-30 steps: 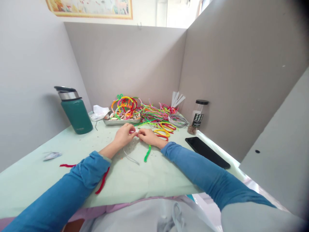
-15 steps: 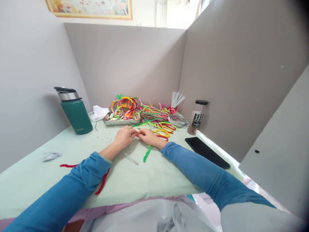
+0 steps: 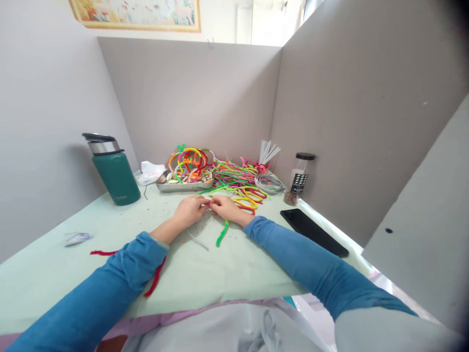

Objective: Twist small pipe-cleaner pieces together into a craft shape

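Observation:
My left hand (image 3: 189, 211) and my right hand (image 3: 225, 207) meet over the middle of the table, fingertips pinched together. Between them shows a small pinkish-red piece (image 3: 208, 204), mostly covered by the fingers and too small to name. A green pipe cleaner (image 3: 222, 233) sticks out from beneath my right hand. Under my left forearm runs a red pipe cleaner (image 3: 157, 277), its two ends showing either side of the sleeve. A short grey wire (image 3: 199, 241) lies between the wrists, near dark crumbs.
Behind my hands, a metal tray (image 3: 185, 187) bears bent pipe-cleaner shapes and small pieces. Beside it are a heap of pipe cleaners (image 3: 234, 172) and a grey wire coil (image 3: 270, 184). A green bottle (image 3: 116, 177) stands left; a black-lidded jar (image 3: 298, 181) and phone (image 3: 314, 231) are right.
Both hands stay in the same place, fingertips still together, with only slight finger movement. The whole view has shifted very slightly; nothing on the table has visibly moved.

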Demonstrator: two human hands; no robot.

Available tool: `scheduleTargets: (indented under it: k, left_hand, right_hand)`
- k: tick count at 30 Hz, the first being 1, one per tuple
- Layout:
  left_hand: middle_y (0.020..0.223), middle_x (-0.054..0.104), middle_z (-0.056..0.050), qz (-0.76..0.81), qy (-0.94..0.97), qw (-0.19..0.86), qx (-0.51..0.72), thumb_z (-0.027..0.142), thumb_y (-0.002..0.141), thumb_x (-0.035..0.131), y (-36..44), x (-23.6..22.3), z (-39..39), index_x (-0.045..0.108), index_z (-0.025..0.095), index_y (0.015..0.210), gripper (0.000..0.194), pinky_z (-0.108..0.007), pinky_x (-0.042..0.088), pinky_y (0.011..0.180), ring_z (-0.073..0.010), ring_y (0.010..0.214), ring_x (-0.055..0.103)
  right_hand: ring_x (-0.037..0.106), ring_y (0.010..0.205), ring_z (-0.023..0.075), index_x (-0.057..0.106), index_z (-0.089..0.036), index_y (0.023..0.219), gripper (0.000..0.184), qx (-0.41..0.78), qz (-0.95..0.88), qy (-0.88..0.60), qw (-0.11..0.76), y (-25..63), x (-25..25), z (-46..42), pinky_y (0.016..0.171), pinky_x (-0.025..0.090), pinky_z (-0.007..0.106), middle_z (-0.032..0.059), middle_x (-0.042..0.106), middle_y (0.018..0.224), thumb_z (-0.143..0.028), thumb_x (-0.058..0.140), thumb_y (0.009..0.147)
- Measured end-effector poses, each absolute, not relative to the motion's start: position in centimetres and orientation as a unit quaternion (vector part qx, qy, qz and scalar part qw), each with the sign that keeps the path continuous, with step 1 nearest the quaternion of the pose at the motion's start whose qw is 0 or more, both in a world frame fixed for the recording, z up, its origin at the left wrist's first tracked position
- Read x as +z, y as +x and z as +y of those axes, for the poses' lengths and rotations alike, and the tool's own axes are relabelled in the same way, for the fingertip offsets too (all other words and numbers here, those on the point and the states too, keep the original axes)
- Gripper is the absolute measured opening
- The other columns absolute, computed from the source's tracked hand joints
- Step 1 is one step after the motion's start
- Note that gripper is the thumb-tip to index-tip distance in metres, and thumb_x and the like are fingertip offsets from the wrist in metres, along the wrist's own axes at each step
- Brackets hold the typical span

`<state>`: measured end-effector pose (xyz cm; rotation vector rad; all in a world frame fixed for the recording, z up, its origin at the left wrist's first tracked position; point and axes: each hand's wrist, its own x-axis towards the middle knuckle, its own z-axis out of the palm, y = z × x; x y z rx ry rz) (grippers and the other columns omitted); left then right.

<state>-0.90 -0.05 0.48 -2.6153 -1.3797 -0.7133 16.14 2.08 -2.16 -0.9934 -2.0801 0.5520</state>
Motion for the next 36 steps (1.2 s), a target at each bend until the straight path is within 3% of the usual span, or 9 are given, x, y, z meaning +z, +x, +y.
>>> scheduleTargets:
  k: [9,16,36]
  left_hand:
    - [0.104,0.069,-0.005,-0.469,-0.856,0.057,-0.209,0.025,0.083,0.047,-0.84,0.34,0.03,0.069,0.023,0.1,0.028,-0.025,0.044,0.081,-0.0182,0.093,0.062]
    - [0.091,0.071,-0.004,-0.512,-0.828,0.053,-0.221,0.023,0.08,0.05,-0.53,0.58,-0.56,0.061,0.02,0.1,0.023,-0.025,0.043,0.068,-0.0172,0.077,0.063]
    - [0.096,0.072,-0.005,-0.486,-0.847,0.089,-0.195,0.025,0.084,0.048,-0.81,0.4,-0.14,0.071,0.02,0.094,0.026,-0.025,0.045,0.075,-0.0181,0.086,0.064]
  right_hand:
    - [0.047,0.062,0.0115,0.062,-0.016,0.073,0.017,0.199,-0.823,-0.387,0.365,16.16,-2.26,2.27,0.061,0.033,0.022,-0.0004,0.059,0.064,-0.021,0.05,0.082]
    - [0.049,0.064,0.0125,0.064,-0.016,0.076,0.016,0.201,-0.822,-0.389,0.365,16.14,-2.36,2.52,0.062,0.034,0.022,0.0003,0.06,0.066,-0.02,0.05,0.082]
    - [0.049,0.061,0.0116,0.062,-0.016,0.074,0.016,0.21,-0.82,-0.391,0.36,16.2,-2.57,2.73,0.061,0.033,0.022,-0.0003,0.06,0.064,-0.023,0.051,0.083]
